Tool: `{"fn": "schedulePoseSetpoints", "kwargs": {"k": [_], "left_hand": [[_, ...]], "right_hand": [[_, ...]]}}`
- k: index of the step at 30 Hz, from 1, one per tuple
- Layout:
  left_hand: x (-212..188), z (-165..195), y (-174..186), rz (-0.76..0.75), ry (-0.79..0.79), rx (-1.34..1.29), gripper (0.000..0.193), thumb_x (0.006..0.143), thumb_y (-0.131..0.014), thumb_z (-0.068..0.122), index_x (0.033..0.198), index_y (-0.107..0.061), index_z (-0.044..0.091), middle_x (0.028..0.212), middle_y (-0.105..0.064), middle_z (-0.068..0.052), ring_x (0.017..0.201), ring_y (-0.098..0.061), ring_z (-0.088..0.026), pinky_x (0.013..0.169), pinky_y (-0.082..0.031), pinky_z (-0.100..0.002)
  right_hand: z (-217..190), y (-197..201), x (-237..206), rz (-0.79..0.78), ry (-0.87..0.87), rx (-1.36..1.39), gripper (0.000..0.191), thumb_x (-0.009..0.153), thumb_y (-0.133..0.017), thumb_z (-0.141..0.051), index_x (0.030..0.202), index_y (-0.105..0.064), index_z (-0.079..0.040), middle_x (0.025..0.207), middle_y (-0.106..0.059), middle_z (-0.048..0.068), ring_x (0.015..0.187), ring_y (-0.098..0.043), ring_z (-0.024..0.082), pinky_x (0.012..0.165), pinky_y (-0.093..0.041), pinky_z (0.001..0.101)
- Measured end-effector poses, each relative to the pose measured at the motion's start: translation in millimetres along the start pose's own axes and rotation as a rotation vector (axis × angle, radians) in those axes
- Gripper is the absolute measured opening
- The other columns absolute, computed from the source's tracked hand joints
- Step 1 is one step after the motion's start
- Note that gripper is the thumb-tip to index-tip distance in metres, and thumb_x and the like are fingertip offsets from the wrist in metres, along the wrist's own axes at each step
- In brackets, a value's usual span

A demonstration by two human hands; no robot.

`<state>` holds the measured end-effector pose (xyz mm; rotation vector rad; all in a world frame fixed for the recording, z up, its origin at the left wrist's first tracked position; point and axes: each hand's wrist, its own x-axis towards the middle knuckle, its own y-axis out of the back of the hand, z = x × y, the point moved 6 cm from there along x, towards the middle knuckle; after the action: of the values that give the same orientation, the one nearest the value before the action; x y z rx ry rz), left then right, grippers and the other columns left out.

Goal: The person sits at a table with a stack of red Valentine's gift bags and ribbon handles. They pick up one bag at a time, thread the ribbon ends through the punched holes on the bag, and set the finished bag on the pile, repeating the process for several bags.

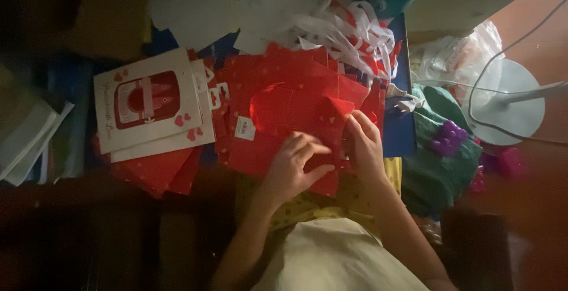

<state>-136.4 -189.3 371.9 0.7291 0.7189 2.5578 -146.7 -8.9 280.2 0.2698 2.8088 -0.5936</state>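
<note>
A stack of red paper bags [284,107] with small pale dots lies in front of me. My left hand [294,169] rests flat on the lower part of the top bag, fingers spread and pressing it down. My right hand [364,143] pinches the bag's right edge near a folded corner. A white price label [244,129] sticks to the bag left of my left hand.
White cards with red heart prints [148,104] lie at the left over more red sheets [157,169]. White paper strips [349,30] pile up behind. A green cloth with purple pieces [447,143] and a white fan base [509,101] sit at the right.
</note>
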Motion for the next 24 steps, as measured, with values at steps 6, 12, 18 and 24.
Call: {"fn": "schedulePoseSetpoints", "kwargs": {"k": [6, 12, 18, 24], "left_hand": [[-16, -19, -11, -0.022, 0.049, 0.095, 0.021, 0.087, -0.08, 0.026, 0.099, -0.073, 0.011, 0.1, -0.069, -0.009, 0.105, -0.063, -0.032, 0.096, -0.049, -0.046], [-14, -37, -24, 0.032, 0.042, 0.128, 0.019, 0.088, -0.08, 0.022, 0.091, -0.069, 0.007, 0.093, -0.068, -0.01, 0.097, -0.063, -0.031, 0.091, -0.049, -0.047], [-5, -45, -26, 0.077, 0.048, -0.017, 0.014, 0.09, -0.076, 0.014, 0.092, -0.067, 0.004, 0.092, -0.066, -0.013, 0.094, -0.062, -0.035, 0.086, -0.047, -0.047], [-5, -44, -22, 0.049, 0.092, -0.104, 0.014, 0.088, -0.077, 0.013, 0.092, -0.068, 0.004, 0.092, -0.068, -0.013, 0.095, -0.064, -0.035, 0.086, -0.049, -0.046]], "right_hand": [[-4, -2, -3, -0.011, -0.016, 0.089, 0.023, 0.11, -0.055, -0.021, 0.12, -0.066, -0.004, 0.097, -0.068, 0.002, 0.078, -0.064, 0.009, 0.064, -0.051, 0.0257], [-11, 8, -21, -0.161, -0.011, -0.124, 0.027, 0.104, -0.055, -0.014, 0.125, -0.066, -0.001, 0.115, -0.071, 0.007, 0.106, -0.068, 0.015, 0.093, -0.056, 0.0312], [-17, 8, -25, -0.38, 0.023, -0.277, 0.023, 0.1, -0.062, -0.005, 0.121, -0.069, 0.001, 0.121, -0.069, 0.007, 0.115, -0.063, 0.015, 0.102, -0.051, 0.0311], [-25, -3, -23, -0.579, -0.166, -0.493, 0.034, 0.091, -0.071, -0.013, 0.123, -0.061, -0.005, 0.12, -0.068, 0.005, 0.111, -0.065, 0.015, 0.095, -0.056, 0.0352]]}}
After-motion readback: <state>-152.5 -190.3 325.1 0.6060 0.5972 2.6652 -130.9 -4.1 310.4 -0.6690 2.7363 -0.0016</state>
